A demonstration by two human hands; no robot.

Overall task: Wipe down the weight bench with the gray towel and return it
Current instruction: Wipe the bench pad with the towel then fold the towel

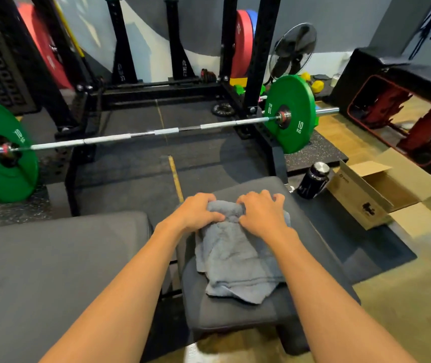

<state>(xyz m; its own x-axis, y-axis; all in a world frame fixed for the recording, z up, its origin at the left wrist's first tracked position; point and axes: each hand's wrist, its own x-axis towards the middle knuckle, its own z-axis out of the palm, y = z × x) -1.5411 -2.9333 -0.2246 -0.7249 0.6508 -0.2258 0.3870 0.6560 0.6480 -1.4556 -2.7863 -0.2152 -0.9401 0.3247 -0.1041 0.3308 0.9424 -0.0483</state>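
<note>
**Towel Handling on the Padded Surface**

The squat rack and the barbell, loaded with a green plate at each end, are set beyond the work area and well apart from it. No obstruction to wiping is presented by either.

The weight bench is seen as two dark padded sections: a long back pad at lower left and a shorter seat pad at centre, with a gap between them. The seat pad serves as the surface on which the towel lies.

An open cardboard box is placed on the floor to the right of the seat pad, with a dark bottle just beside it. Both stand near the pad's far right corner and could be knocked if a wide stroke is carried past the edge.

The gray towel is spread in loose folds along the seat pad. It is judged to be soft, light and limp; it will bunch rather than slide as a flat sheet. A hold at the bunched far end, with pressure applied through the palms, is judged suitable.

The left hand and right hand are pressed side by side onto the towel's far end, fingers curled and closed into the gathered cloth.
</note>
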